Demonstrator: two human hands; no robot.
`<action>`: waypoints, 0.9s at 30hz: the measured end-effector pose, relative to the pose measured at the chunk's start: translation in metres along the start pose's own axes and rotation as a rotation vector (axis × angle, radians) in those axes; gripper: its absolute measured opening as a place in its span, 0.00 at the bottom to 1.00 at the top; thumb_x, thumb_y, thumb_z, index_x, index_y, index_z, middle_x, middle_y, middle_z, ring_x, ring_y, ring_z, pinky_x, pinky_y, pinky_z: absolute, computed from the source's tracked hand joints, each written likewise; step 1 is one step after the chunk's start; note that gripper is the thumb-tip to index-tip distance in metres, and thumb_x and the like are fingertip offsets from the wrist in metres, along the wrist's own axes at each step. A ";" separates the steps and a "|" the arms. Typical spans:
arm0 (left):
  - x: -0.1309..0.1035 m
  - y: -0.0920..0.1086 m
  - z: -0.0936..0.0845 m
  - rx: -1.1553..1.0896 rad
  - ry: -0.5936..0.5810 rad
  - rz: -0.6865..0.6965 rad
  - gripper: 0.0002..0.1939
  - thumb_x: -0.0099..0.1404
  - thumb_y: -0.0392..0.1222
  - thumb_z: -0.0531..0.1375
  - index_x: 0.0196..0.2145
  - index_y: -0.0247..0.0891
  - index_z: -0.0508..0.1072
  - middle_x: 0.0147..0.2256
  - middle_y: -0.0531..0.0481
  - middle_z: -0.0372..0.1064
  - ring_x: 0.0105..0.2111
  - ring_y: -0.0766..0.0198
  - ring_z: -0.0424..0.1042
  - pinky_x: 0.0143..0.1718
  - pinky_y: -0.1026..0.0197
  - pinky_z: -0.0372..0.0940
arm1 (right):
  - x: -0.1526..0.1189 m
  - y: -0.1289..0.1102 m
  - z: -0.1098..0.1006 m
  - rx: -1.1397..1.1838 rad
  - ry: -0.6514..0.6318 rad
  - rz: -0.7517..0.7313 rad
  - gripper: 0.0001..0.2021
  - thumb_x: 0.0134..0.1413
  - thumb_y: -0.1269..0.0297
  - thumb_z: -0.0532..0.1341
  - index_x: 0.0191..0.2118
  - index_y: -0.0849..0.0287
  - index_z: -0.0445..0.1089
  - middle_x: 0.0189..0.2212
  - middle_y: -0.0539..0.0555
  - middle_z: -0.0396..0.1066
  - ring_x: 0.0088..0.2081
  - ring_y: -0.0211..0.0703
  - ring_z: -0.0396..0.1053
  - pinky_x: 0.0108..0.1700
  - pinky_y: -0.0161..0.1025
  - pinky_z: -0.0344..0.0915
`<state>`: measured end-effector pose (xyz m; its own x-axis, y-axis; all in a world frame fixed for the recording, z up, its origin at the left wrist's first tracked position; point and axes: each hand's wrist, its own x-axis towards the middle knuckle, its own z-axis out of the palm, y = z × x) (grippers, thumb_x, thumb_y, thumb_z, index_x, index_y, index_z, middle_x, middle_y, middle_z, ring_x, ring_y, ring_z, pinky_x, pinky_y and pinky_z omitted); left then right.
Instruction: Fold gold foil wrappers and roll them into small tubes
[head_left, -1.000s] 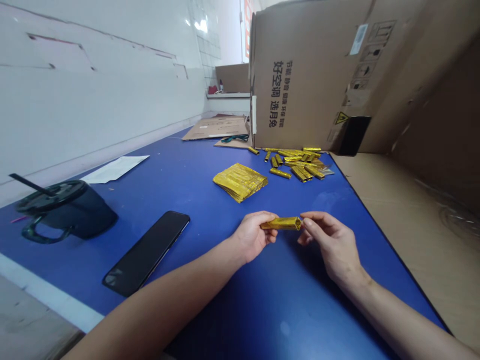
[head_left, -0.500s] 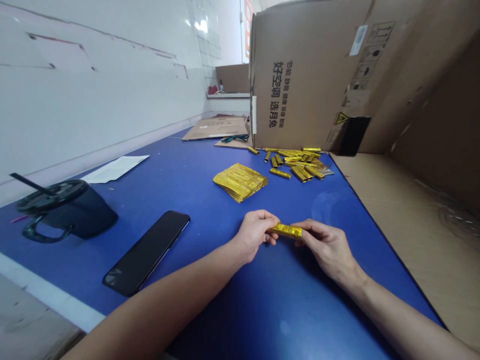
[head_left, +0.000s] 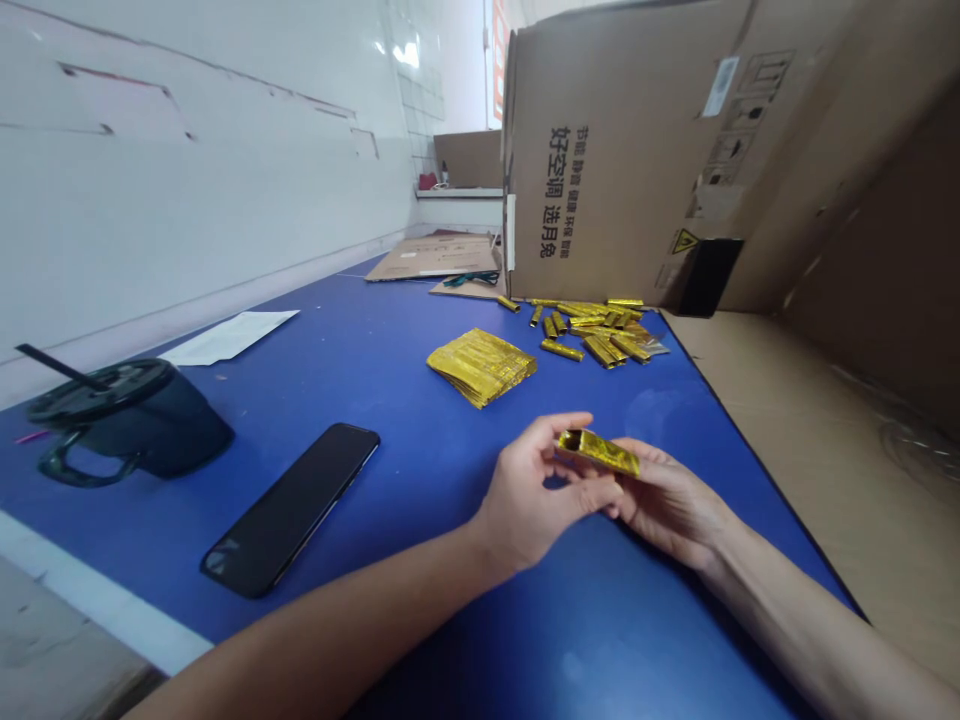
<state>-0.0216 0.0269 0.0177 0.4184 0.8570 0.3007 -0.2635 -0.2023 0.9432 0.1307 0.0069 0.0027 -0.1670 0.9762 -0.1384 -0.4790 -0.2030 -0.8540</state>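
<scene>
In the head view, you are holding a small, open-ended gold foil tube (head_left: 604, 455) in your right hand (head_left: 671, 505), thumb and fingers closing on it above the table. Your left hand (head_left: 525, 495) is curving half open around the tube's open end, its thumb and index finger standing apart; whether its fingertips are touching the foil, you cannot tell from here.

Beneath both hands, a smooth blue tabletop (head_left: 375, 370) is catching a pale patch of light near you. Beyond them, a flat stack of gold foil pieces (head_left: 480, 368) is lying on it, and a loose pile of gold foil tubes (head_left: 604, 348) is resting farther right, just before a big brown cardboard box (head_left: 630, 170) with black printing. On your left, a black smartphone (head_left: 292, 510), a dark green lidded mug (head_left: 172, 420) with a straw and a white paper sheet (head_left: 229, 338) are sitting apart. A glossy white wall (head_left: 247, 180) is running along that side, and flat brown cardboard sheets (head_left: 427, 257) are lying at the far end.
</scene>
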 end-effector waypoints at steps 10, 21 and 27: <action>-0.013 0.009 0.000 0.428 -0.105 0.337 0.12 0.58 0.36 0.54 0.41 0.36 0.69 0.40 0.44 0.67 0.42 0.59 0.65 0.44 0.61 0.57 | 0.000 0.007 0.004 -0.150 -0.176 0.084 0.10 0.40 0.60 0.64 0.25 0.62 0.70 0.17 0.47 0.66 0.18 0.31 0.62 0.23 0.31 0.61; 0.004 0.002 -0.012 0.447 -0.326 -0.135 0.04 0.58 0.39 0.52 0.30 0.36 0.64 0.22 0.56 0.56 0.21 0.71 0.55 0.22 0.69 0.52 | -0.003 -0.021 0.008 -0.464 0.048 -0.218 0.07 0.43 0.62 0.62 0.30 0.60 0.70 0.21 0.49 0.68 0.23 0.34 0.63 0.27 0.33 0.60; 0.012 -0.009 -0.017 0.406 -0.462 -0.342 0.15 0.53 0.51 0.57 0.27 0.34 0.64 0.20 0.57 0.55 0.18 0.73 0.54 0.18 0.70 0.51 | -0.002 -0.018 0.004 -0.718 -0.034 -0.183 0.05 0.43 0.64 0.61 0.28 0.60 0.70 0.24 0.49 0.69 0.25 0.35 0.63 0.30 0.34 0.59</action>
<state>-0.0289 0.0472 0.0102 0.7701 0.6332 -0.0776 0.2560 -0.1954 0.9467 0.1364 0.0082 0.0201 -0.1710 0.9843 0.0435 0.1782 0.0743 -0.9812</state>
